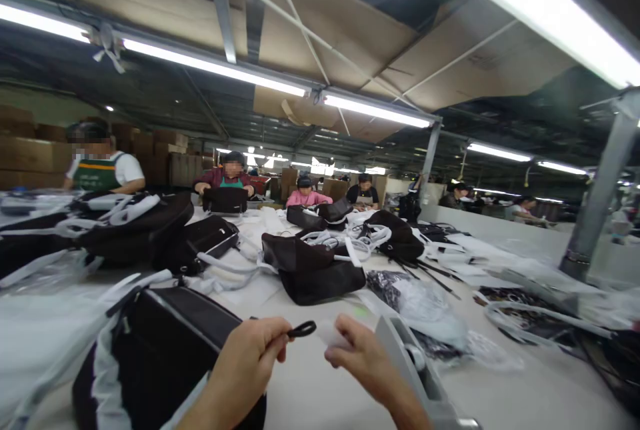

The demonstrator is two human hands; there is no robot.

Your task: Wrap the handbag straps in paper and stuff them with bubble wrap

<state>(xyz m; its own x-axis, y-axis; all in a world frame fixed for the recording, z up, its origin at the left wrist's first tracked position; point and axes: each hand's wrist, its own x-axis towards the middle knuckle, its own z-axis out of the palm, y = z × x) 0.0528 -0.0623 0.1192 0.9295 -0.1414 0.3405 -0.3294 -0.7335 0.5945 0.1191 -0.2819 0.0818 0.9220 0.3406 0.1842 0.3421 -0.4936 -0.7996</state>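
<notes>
Between the thumb and fingers of my left hand (pixel 257 357) is a small black strap loop (pixel 303 329), its looped end pointing right. My right hand (pixel 363 357) pinches a whitish, see-through piece (pixel 330 335), blurred, which looks like tape or thin film. The two hands are a short way apart above the white table (pixel 310 387). Close beside my right forearm stands a grey tape dispenser (pixel 415 363). A large black bag (pixel 160 343), with a strap wrapped in white, lies to the left and partly under my left hand.
Several black bags (pixel 315 263) with white-wrapped straps cover the table ahead. Clear plastic bags (pixel 425 303) lie at the right, near a heap of dark straps and metal-looking parts (pixel 525 317). Other people (pixel 225 180) work across the table. A grey post (pixel 600 183) stands at right.
</notes>
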